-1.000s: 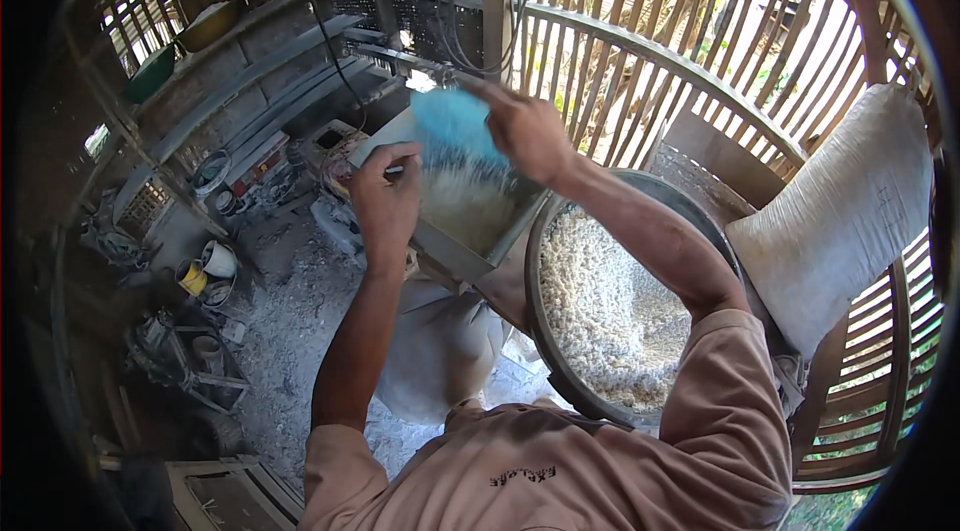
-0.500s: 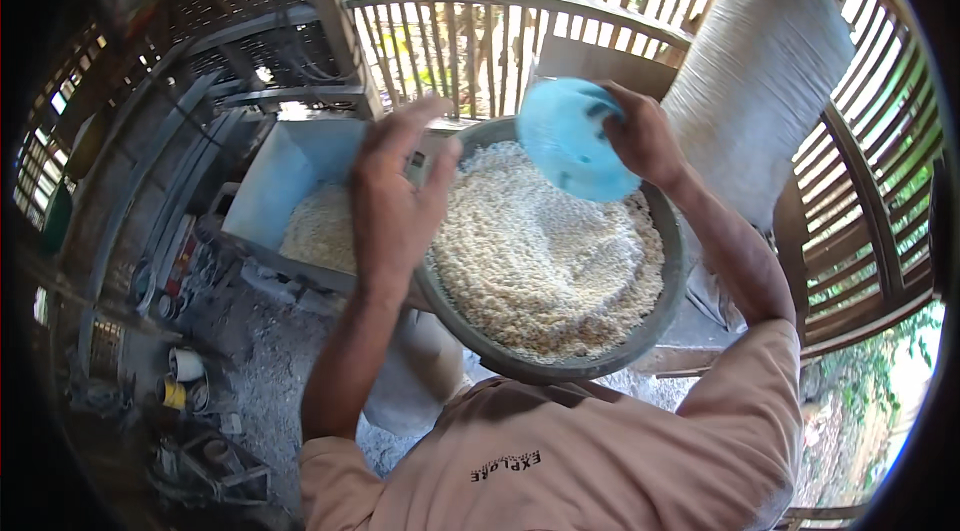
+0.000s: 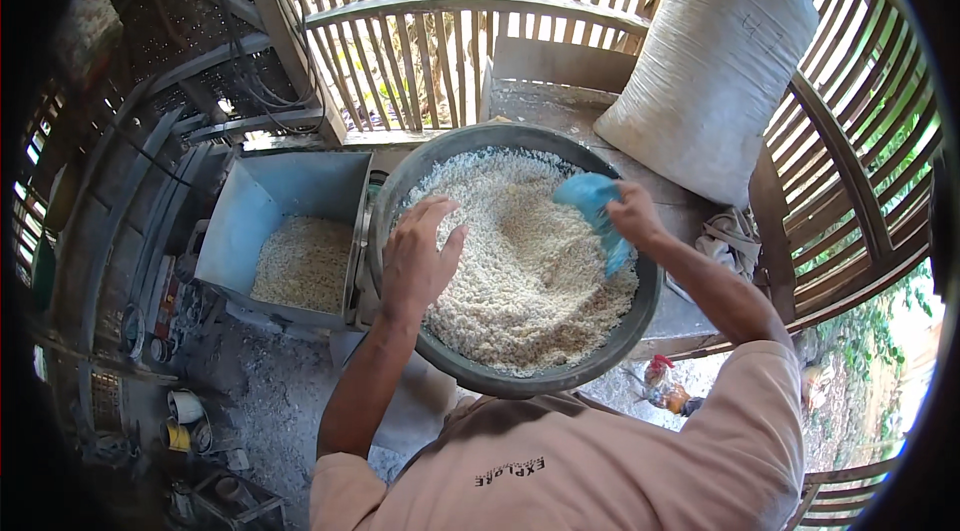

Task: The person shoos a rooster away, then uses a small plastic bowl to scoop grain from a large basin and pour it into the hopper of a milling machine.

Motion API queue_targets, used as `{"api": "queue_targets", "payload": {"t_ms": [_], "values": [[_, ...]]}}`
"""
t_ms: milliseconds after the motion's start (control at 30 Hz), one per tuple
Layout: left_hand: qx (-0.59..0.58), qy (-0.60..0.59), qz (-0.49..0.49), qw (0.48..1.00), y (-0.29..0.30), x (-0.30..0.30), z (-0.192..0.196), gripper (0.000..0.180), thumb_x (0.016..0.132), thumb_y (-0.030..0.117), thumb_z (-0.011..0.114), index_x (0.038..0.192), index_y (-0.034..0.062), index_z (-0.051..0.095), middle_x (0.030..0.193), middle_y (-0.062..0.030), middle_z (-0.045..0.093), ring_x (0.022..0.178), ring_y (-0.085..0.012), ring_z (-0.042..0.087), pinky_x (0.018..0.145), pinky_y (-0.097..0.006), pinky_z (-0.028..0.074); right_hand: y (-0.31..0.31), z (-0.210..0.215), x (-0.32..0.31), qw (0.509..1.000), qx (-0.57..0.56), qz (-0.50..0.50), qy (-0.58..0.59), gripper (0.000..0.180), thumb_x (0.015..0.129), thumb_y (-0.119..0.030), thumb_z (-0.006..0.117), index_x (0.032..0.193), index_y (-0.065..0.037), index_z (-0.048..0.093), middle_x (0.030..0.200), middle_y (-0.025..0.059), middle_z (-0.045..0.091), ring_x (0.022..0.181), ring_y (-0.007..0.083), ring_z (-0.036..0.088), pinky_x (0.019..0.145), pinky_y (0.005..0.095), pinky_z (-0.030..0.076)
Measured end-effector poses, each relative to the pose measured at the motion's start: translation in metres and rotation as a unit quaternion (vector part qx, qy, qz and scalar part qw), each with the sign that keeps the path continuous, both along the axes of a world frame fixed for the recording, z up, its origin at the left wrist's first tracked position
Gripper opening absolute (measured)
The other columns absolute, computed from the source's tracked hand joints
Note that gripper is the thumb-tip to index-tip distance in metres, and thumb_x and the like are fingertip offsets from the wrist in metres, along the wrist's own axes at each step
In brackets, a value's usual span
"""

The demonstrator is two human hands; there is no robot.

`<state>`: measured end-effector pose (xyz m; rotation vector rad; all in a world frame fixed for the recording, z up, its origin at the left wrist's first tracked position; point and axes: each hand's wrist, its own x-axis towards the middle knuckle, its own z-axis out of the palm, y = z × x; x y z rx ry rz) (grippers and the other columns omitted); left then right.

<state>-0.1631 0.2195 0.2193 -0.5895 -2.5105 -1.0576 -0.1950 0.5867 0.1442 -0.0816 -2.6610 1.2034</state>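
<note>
The right hand (image 3: 635, 214) grasps a blue scoop (image 3: 595, 206) at 3 o'clock inside the round basin (image 3: 520, 386), dipping into pale grain (image 3: 520, 261). The left hand (image 3: 415, 256) rests released, fingers spread, at 9 o'clock.

One sack, no signs or screens

A bulging white woven sack (image 3: 715, 56) is leaning at two o'clock against the slatted railing (image 3: 470, 1), behind the basin (image 3: 520, 381); faint dark marks are showing on its face.

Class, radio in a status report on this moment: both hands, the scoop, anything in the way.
Left hand open, flat on the grain. Right hand has its grip on the blue scoop, dipped into the round basin. Nothing blocking; metal hopper at left, part filled.
</note>
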Motion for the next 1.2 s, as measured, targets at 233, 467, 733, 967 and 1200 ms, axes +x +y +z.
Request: {"api": "queue_targets", "payload": {"t_ms": [233, 467, 733, 967, 1200], "values": [[0.018, 0.025, 0.033, 0.999, 0.0, -0.003, -0.003, 0.023, 0.085, 0.01, 0.065, 0.107, 0.0044, 0.067, 0.116, -0.0129, 0.066, 0.11, -0.0321, 0.061, 0.094, -0.04, 0.048, -0.12, -0.015, 0.006, 0.97, -0.145, -0.028, -0.196, 0.018, 0.082, -0.005, 0.051, 0.089, -0.002, 0.068, 0.06, 0.0014, 0.052, 0.053, 0.0125, 0.046, 0.048, 0.0341, 0.037], [0.07, 0.061, 0.052, 0.994, -0.009, -0.001, -0.002, 0.022, 0.086, 0.006, 0.063, 0.107, 0.0031, 0.067, 0.113, -0.0126, 0.068, 0.108, -0.0319, 0.061, 0.094, -0.04, 0.047, -0.095, -0.016, 0.007, 0.956, -0.244, -0.001, -0.164, 0.019, 0.083, 0.001, 0.049, 0.09, 0.0, 0.067, 0.066, 0.0012, 0.058, 0.055, 0.0119, 0.049, 0.047, 0.0331, 0.037], [0.109, 0.057, 0.039, 0.992, -0.008, -0.003, 0.024, 0.024, 0.087, 0.01, 0.063, 0.11, 0.0025, 0.068, 0.113, -0.0135, 0.068, 0.109, -0.0316, 0.061, 0.097, -0.04, 0.046, -0.083, 0.03, 0.014, 0.885, -0.436, 0.004, -0.164, 0.022, 0.089, 0.003, 0.052, 0.104, 0.001, 0.068, 0.089, 0.0076, 0.071, 0.07, 0.0155, 0.067, 0.062, 0.0323, 0.054], [0.124, 0.033, 0.021, 0.992, -0.032, -0.034, 0.084, 0.028, 0.088, 0.016, 0.064, 0.112, 0.0029, 0.068, 0.111, -0.0164, 0.069, 0.101, -0.0322, 0.067, 0.09, -0.039, 0.051, -0.112, 0.086, -0.027, 0.854, -0.486, 0.112, -0.148, 0.025, 0.091, 0.004, 0.046, 0.108, 0.006, 0.064, 0.096, 0.0156, 0.071, 0.077, 0.0237, 0.072, 0.069, 0.0387, 0.061], [0.024, 0.128, 0.115, 0.985, -0.128, -0.068, 0.164, 0.031, 0.087, 0.024, 0.066, 0.11, 0.0049, 0.07, 0.107, -0.0154, 0.071, 0.097, -0.029, 0.07, 0.088, -0.036, 0.053, -0.235, 0.166, -0.096, 0.896, -0.375, 0.206, -0.116, 0.029, 0.089, 0.002, 0.042, 0.111, 0.008, 0.061, 0.098, 0.0176, 0.068, 0.081, 0.0271, 0.07, 0.07, 0.0412, 0.06]]}}
